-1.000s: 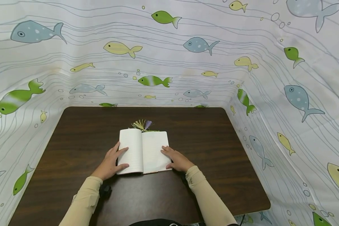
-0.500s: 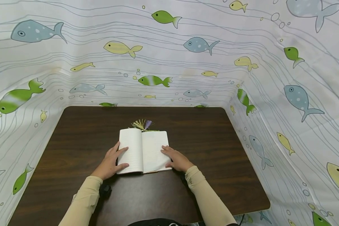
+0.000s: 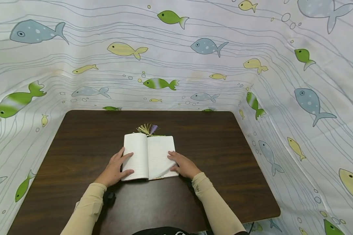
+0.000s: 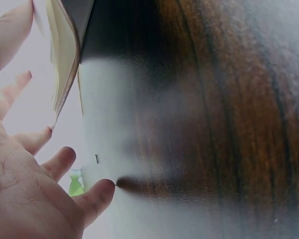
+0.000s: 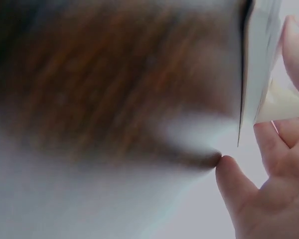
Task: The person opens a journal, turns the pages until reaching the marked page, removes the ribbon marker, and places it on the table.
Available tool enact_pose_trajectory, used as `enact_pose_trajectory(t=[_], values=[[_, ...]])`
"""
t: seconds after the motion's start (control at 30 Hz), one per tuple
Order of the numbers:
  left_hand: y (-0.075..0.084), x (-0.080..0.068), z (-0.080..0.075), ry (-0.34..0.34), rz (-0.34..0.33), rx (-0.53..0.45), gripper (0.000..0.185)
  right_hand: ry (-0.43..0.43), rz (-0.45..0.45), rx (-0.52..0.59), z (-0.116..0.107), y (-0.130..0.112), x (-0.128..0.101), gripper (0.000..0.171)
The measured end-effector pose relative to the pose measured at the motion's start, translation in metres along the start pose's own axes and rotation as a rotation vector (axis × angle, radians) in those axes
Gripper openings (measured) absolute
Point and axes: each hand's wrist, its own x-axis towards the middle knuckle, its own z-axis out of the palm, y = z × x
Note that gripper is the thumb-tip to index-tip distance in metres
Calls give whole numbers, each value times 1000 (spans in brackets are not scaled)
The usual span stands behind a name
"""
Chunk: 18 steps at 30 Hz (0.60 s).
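two hands (image 3: 114, 168) (image 3: 184, 165) flat on open notebook (image 3: 148, 156), fingers relaxed, dried flowers (image 3: 148, 129) behind, fish curtain (image 3: 176, 58)

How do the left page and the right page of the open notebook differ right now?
The left page lies flat, with the left hand resting on its outer edge. The right page is curling up at its near corner, where the right hand touches it. The left page bulges slightly near the spine; the right looks flatter there. Both are white and faintly lined.
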Motion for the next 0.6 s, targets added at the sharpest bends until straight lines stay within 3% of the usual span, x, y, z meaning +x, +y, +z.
enact_pose_trajectory(t=[0.33, 0.5, 0.6], values=[[1, 0, 0, -1, -7, -10, 77, 157, 31, 6, 9, 3, 8, 38], [0, 0, 0, -9, -12, -12, 77, 243, 55, 56, 9, 1, 8, 45], [0, 0, -1, -11, -10, -7, 77, 247, 50, 103, 7, -1, 8, 54]])
